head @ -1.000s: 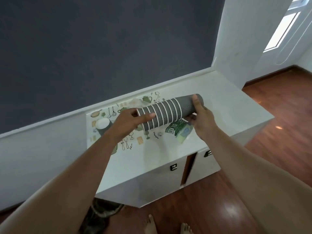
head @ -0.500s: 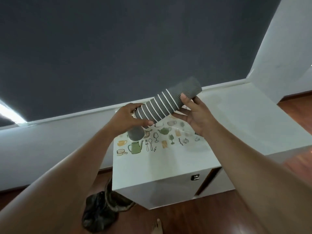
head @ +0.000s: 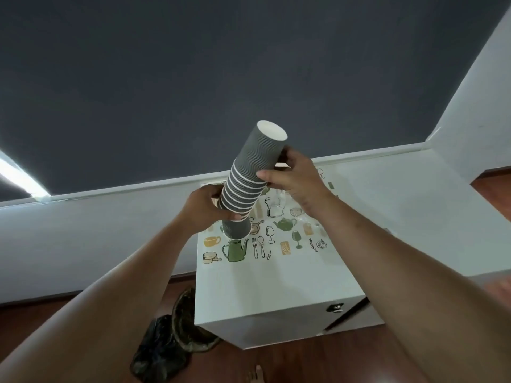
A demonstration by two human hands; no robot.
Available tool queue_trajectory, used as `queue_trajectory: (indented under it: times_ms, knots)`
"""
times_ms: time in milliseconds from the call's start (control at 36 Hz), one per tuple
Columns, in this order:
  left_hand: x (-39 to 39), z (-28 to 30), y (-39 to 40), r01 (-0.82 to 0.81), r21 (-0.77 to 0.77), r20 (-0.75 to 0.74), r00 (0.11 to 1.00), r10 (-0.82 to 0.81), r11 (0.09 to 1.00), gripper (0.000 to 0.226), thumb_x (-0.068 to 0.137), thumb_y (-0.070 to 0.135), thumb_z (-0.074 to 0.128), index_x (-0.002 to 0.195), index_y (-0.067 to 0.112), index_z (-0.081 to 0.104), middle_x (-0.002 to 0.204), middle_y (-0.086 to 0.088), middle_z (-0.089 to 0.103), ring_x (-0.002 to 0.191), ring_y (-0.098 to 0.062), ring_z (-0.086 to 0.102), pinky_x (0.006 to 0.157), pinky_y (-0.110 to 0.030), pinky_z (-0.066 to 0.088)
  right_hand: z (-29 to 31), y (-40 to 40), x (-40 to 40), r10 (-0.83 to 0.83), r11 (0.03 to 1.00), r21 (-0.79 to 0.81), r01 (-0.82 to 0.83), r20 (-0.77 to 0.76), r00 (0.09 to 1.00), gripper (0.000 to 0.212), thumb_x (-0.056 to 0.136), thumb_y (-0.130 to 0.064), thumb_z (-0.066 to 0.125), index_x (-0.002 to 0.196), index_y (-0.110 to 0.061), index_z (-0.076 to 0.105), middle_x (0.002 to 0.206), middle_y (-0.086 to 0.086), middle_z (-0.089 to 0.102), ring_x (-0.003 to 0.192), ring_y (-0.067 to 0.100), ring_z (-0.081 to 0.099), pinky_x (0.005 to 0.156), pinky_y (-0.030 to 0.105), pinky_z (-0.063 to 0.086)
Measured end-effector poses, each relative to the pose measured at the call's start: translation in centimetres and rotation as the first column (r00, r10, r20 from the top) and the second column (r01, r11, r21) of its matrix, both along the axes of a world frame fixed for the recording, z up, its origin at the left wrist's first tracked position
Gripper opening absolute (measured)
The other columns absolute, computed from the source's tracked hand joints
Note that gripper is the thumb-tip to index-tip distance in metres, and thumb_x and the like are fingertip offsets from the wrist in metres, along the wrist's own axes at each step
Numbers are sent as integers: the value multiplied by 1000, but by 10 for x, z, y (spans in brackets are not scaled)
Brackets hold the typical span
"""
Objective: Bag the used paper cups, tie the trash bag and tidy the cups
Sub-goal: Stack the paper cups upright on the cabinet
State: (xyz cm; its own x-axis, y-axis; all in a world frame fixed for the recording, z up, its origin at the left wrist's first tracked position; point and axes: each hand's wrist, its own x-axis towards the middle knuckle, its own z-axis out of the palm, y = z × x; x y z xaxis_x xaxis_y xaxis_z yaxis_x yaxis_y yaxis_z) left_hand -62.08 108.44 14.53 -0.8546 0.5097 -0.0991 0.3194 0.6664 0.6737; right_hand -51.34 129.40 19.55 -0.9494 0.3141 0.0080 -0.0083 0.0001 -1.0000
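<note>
A stack of grey ribbed paper cups [head: 253,172] with white rims stands nearly upright, bottoms up, tilted a little to the right. My left hand [head: 206,208] grips the stack's lower end. My right hand [head: 294,179] holds its upper part from the right. Under the stack a single grey cup [head: 236,228] stands on the white cabinet top [head: 276,283]; whether the stack touches it I cannot tell. A dark trash bag [head: 168,346] lies on the floor left of the cabinet.
The cabinet top carries a printed mat [head: 279,244] with teapots and cutlery, and clear glassware [head: 276,205] stands behind the stack. A dark grey wall rises behind. Wooden floor lies below, with my foot [head: 255,375] near the bottom edge.
The stack has swung from lying sideways to nearly upright, its closed end raised. The view has shifted left, and the green packet seen under my right hand earlier is out of sight.
</note>
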Motion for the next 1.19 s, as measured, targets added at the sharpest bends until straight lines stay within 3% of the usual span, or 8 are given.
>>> queue_trajectory:
  times_ms: [194,278,417,528,778,917,1083,1194]
  knots:
    - [1,-20,-6,8,15,36,999,-9,1000,50,57,36,94,98,18,71,98,8,65,87,-7,62,71,-27,47,-20,-16,-11,5,993,121,-10,48,999,66,74,-16,83,134,-20,56,124,-8,68,106,10,68,96,41,55]
    - [0,-31,-10,-31,30,67,997,29,999,61,56,37,95,107,15,69,104,5,64,92,-13,62,77,-29,49,-30,-20,-13,0,991,135,-11,78,997,66,75,-14,83,135,-21,56,124,-9,67,106,6,67,96,34,53]
    - [-3,-41,-12,-50,47,84,995,46,998,68,58,40,93,115,15,67,109,4,63,97,-13,61,70,-17,43,-50,-25,-14,17,991,129,-40,171,985,71,77,-19,83,140,-24,51,122,-11,64,106,8,66,94,32,52]
    - [-4,-45,-16,-46,61,92,995,41,997,70,55,44,93,115,17,67,104,7,62,97,-11,62,72,-18,44,-69,-33,-8,50,991,113,-75,212,976,72,80,-28,80,144,-30,46,132,-10,61,110,11,65,96,42,54]
    - [2,-57,-29,-40,162,311,950,-12,986,53,72,7,84,121,16,66,103,5,76,93,-9,72,90,-33,56,-90,-43,-9,63,985,140,-100,247,967,65,85,-28,76,143,-29,48,133,-7,60,114,13,63,100,43,52]
    - [3,-57,-28,-104,177,337,941,39,979,38,76,8,80,110,23,71,101,12,74,84,5,68,71,-17,45,-100,-42,-5,64,981,159,-114,293,954,54,86,-36,74,137,-30,55,132,-8,61,113,13,63,100,42,52]
    - [0,-63,-26,-122,166,342,938,59,979,46,74,11,82,118,20,72,106,8,76,97,-8,70,79,-20,48,-113,-39,-3,44,990,114,-85,324,945,58,81,-41,78,135,-32,57,127,-9,64,111,14,65,97,44,54]
    - [2,-64,-25,-152,167,364,928,83,974,38,76,6,79,113,15,75,99,-13,76,78,-17,60,56,-6,45,-116,-38,-3,41,992,102,-79,331,943,63,74,-49,79,132,-37,58,125,-12,64,113,12,64,98,44,53]
